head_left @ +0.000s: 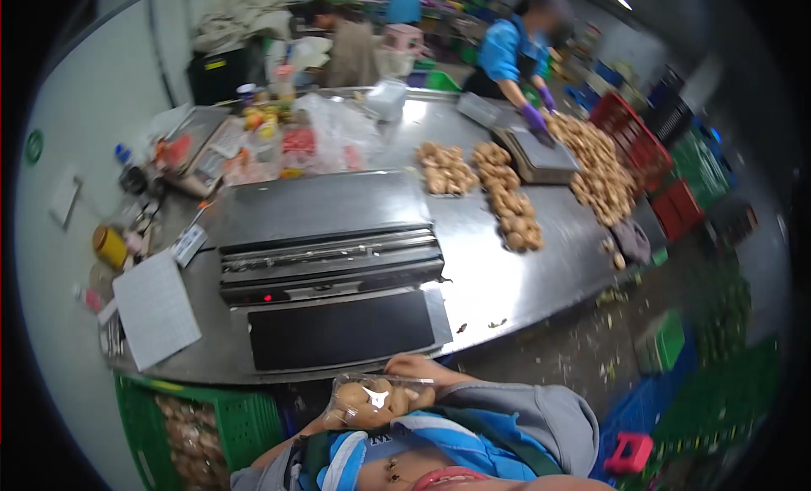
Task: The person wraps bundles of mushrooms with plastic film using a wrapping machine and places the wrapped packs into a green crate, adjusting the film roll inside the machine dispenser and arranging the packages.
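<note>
Close to my chest, at the near edge of the metal table, is a clear plastic pack of mushrooms, light brown and shiny with reflections. My right hand grips its far right side, fingers curled at the edge. On the near left side, my left hand holds the pack too, its fingers mostly hidden by it. Just beyond stands a wrapping machine with a black plate at its front and a small red light.
A green crate with packed mushrooms stands lower left. Rows of mushroom packs lie beyond the machine. Across the table, a person in purple gloves reaches over a scale beside a mushroom pile. A white sheet lies left.
</note>
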`<state>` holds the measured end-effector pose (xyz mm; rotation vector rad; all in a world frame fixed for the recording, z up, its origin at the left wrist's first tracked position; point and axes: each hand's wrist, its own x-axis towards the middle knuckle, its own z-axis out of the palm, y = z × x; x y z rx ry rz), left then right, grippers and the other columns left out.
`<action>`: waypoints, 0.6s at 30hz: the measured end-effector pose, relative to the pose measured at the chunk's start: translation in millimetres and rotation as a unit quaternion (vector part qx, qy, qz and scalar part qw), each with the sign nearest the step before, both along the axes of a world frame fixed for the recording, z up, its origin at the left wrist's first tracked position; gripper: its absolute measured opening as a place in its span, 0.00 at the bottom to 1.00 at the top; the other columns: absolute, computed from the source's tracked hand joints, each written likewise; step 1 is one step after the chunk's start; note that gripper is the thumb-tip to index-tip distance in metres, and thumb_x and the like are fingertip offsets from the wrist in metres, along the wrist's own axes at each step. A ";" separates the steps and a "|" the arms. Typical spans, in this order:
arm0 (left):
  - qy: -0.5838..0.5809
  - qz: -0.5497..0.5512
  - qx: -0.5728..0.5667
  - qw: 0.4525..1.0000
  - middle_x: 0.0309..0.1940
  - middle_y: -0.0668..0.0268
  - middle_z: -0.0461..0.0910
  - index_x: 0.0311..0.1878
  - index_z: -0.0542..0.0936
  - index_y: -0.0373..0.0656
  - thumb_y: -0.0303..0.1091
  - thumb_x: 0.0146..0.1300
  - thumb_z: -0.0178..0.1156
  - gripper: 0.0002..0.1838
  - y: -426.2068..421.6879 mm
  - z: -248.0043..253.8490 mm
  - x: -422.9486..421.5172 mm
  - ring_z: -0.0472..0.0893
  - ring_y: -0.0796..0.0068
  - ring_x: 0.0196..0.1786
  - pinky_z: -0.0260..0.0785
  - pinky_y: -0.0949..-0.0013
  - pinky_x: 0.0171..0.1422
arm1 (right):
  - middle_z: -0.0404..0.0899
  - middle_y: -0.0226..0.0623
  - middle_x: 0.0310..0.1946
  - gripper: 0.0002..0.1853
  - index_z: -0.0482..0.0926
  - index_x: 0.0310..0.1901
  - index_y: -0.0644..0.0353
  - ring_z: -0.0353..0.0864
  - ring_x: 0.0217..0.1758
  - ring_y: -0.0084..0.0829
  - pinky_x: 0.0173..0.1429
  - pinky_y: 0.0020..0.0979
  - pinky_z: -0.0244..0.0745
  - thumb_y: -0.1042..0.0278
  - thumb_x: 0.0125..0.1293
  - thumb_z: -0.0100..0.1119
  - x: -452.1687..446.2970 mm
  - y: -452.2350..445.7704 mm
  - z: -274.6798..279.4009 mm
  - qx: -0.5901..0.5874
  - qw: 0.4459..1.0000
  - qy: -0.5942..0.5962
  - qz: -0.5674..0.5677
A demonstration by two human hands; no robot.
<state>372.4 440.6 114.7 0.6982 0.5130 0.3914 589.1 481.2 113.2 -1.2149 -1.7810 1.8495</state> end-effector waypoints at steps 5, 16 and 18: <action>-0.112 0.101 -0.062 0.987 0.58 0.59 0.68 0.62 0.64 0.43 0.45 0.64 0.51 0.26 -14.6 18.7 -4.4 0.68 0.63 0.61 0.61 0.58 0.65 | 0.72 0.46 0.54 0.44 0.60 0.62 0.60 0.72 0.57 0.39 0.61 0.35 0.66 0.48 0.48 0.68 -29.2 14.1 143.9 0.080 0.962 -0.065 0.254; 0.103 0.686 0.215 0.688 0.57 0.63 0.66 0.63 0.60 0.44 0.57 0.62 0.51 0.34 -79.5 11.0 -221.5 0.69 0.66 0.58 0.61 0.62 0.64 | 0.69 0.55 0.53 0.49 0.43 0.66 0.64 0.73 0.55 0.46 0.60 0.38 0.66 0.60 0.52 0.68 -286.8 -27.8 112.8 0.278 0.936 0.089 0.196; -0.052 0.809 0.038 0.584 0.53 0.62 0.69 0.60 0.63 0.44 0.60 0.61 0.52 0.34 -102.1 -21.8 -289.1 0.71 0.67 0.55 0.64 0.62 0.61 | 0.65 0.54 0.57 0.49 0.39 0.68 0.61 0.66 0.61 0.43 0.65 0.37 0.60 0.63 0.54 0.66 -331.8 -33.5 125.8 0.254 0.916 0.062 0.305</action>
